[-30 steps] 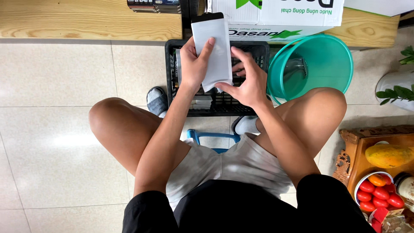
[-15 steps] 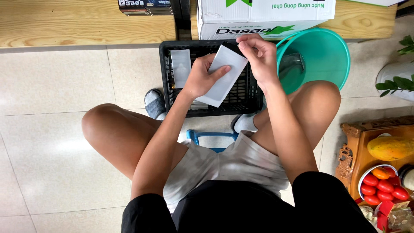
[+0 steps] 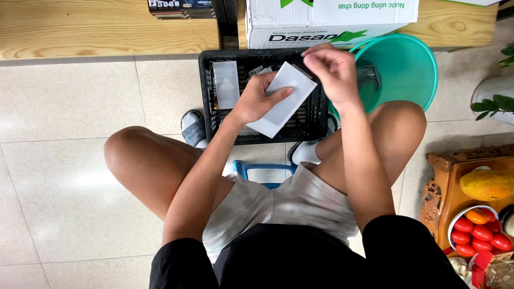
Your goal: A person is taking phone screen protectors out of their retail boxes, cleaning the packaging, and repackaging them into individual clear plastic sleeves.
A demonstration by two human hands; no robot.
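Observation:
I sit on a low blue stool point(image 3: 257, 170) with my knees apart. My left hand point(image 3: 256, 100) holds a flat white pouch point(image 3: 284, 101), tilted, over a black plastic crate point(image 3: 211, 115). My right hand point(image 3: 331, 70) pinches the pouch's upper right corner, where a dark edge shows. Another flat grey packet point(image 3: 225, 83) lies inside the crate at its left.
A teal plastic basin point(image 3: 412, 69) stands right of the crate. A white cardboard box point(image 3: 326, 21) sits on a wooden platform point(image 3: 101, 29) behind. At the right, a wooden tray point(image 3: 455, 182) carries a papaya point(image 3: 486, 184) and a bowl of tomatoes point(image 3: 479, 235). Pale floor tiles lie to the left.
The pouch has come down from upright in front of me to a tilt over the crate. My right hand has shifted from its side up to its top corner.

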